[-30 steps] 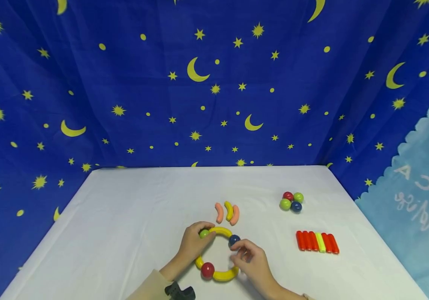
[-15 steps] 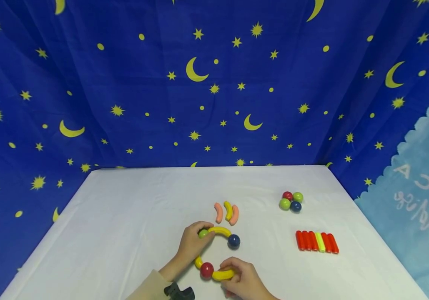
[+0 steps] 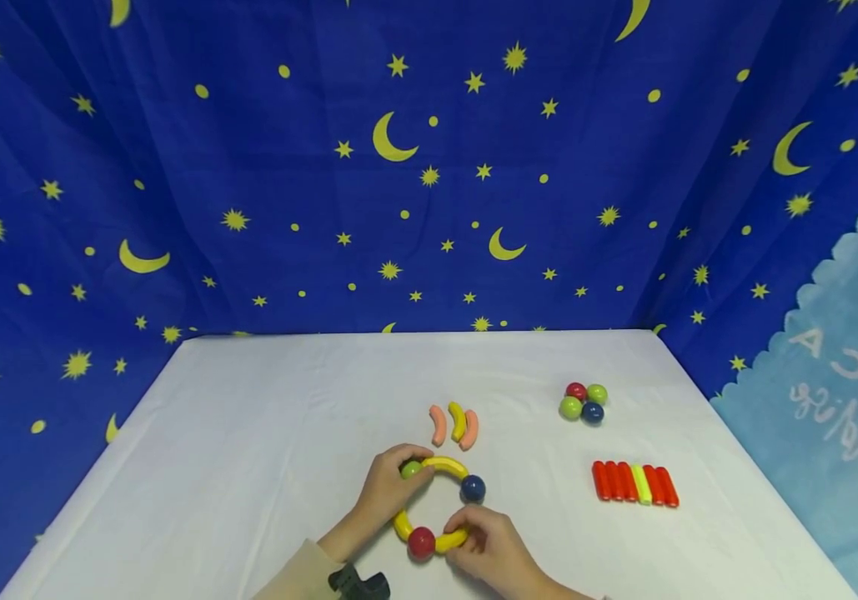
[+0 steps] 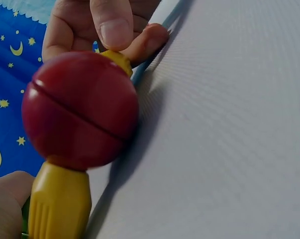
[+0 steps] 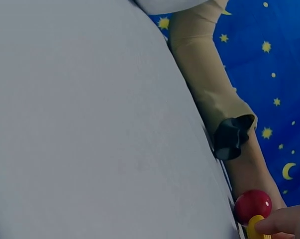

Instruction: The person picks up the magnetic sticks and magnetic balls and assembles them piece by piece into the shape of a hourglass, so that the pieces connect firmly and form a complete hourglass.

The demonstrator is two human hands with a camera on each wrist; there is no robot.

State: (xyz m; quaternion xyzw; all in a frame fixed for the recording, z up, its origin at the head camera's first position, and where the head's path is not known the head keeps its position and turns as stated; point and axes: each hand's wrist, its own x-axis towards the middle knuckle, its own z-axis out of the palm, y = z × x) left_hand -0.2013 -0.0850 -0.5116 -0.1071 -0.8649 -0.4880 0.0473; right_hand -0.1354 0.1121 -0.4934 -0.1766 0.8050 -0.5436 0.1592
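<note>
Red ball: near side of an unclosed ring on the white-covered table. Right yellow piece meets the ball on its right; far end pinched between thumb and fingers of the right hand, which sits just right of the ball. Left yellow piece meets the ball on its left; its upper end is hidden behind the left hand.

Left hand: beyond the ball and to its left, fingers and thumb curled round the green ball. Upper yellow piece runs from there to the blue ball, beyond and right of the red ball. Gap between blue ball and right hand.

Farther beyond the red ball: loose curved pieces, two pink, one yellow. Well to its right: row of rods, five red, one yellow-green; beyond those, four clustered balls. Farthest beyond: blue starry curtain.
</note>
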